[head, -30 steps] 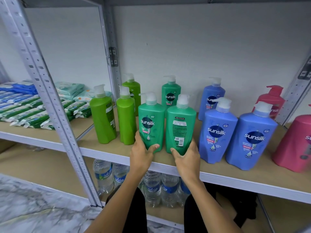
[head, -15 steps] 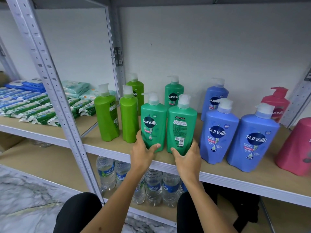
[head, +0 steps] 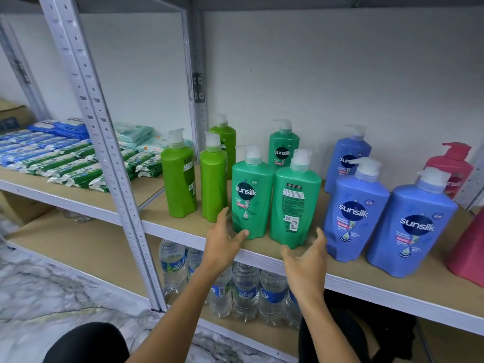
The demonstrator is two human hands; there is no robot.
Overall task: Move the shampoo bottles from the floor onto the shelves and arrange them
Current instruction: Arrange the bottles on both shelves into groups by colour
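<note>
Metal shelving unit (head: 110, 142) with a board shelf (head: 366, 289) set against a pale wall. Along the shelf stand pump bottles of shampoo, all upright, grouped by colour from its left end to its right. At the right end, a pink bottle (head: 468, 252) cut off by the frame sits near the front edge, with a second pink bottle (head: 450, 166) toward the back edge. Next come two blue bottles at the front, the right blue bottle (head: 411, 224) touching the left blue bottle (head: 353, 213), and a third blue bottle (head: 349, 153) behind them. At mid-shelf two teal bottles stand side by side at the front edge: the left teal bottle (head: 250, 195) shows its front label, the right teal bottle (head: 294, 203) its back label; a third teal bottle (head: 284, 148) stands behind. Toward the left end are three light green bottles: one (head: 179, 182) nearest the upright, one (head: 213, 182) beside it, one (head: 225, 142) at the back. On the neighbouring shelf to the left lie packets of wipes (head: 65, 158). On the lower shelf stand water bottles (head: 246, 292).

The left hand (head: 222, 244) has fingers spread, thumb tip at the base of the left teal bottle. The right hand (head: 305, 255) has fingers spread just below the right teal bottle, gripping nothing.
</note>
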